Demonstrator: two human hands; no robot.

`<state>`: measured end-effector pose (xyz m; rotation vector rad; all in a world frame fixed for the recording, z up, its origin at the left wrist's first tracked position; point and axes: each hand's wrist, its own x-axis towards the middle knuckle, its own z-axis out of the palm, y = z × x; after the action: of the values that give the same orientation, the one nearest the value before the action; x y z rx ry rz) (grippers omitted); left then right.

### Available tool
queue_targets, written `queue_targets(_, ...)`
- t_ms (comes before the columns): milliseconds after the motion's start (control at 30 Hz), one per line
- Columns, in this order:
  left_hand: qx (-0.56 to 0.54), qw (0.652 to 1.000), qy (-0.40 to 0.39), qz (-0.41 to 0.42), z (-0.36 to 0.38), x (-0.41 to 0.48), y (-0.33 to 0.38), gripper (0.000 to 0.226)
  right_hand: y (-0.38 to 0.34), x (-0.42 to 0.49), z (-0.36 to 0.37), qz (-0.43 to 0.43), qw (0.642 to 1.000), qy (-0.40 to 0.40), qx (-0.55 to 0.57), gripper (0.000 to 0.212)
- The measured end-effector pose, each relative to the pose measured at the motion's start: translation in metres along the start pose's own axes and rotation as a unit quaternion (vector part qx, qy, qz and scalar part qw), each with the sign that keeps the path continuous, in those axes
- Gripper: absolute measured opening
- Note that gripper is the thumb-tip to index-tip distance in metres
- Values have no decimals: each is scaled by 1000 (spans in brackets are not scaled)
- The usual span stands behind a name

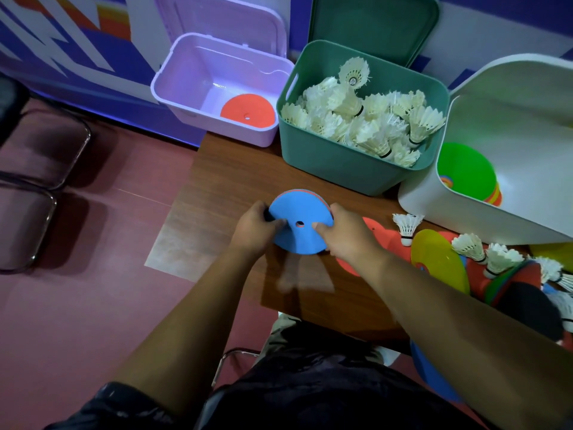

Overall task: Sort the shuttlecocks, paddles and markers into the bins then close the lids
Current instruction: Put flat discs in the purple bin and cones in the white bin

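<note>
The left hand and right hand pinch opposite edges of a blue-topped marker stack above the surface near its edge, so a lower one could slip to the floor.

2 dark padded chairs with metal frames stand on the reddish floor off the wooden table's left edge, below a blue-and-orange wall.

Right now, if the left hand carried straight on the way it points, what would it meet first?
Past the blue marker disc it grips, the left hand would probably cross a strip of table and meet the front wall of the green bin first. Depth is hard to judge from this view.
</note>
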<state>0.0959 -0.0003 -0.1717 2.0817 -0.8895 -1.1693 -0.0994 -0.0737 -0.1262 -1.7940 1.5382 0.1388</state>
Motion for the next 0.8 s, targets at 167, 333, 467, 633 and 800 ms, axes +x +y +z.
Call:
queue_targets(167, -184, 981, -26, -50, -27, -9, 5, 11, -23, -2, -14, 28, 993, -3, 112, 24)
queue_targets(333, -340, 939, 23, -53, -65, -9, 22, 19, -66, 4, -26, 19, 967, -23, 253, 20)
queue_targets(467, -409, 909, 68, -41, -97, 4, 38, 24, -102, 10, -34, 5, 935, -25, 353, 28)
queue_targets(633, -468, 878, 95, -29, -130, 27, 61, 28, -125, 21, -41, -16, 930, -41, 365, 28)
queue_targets(800, -501, 858, 108, -28, -145, 63, 84, 31, -132, 26, -52, -36, 935, -42, 351, 18)
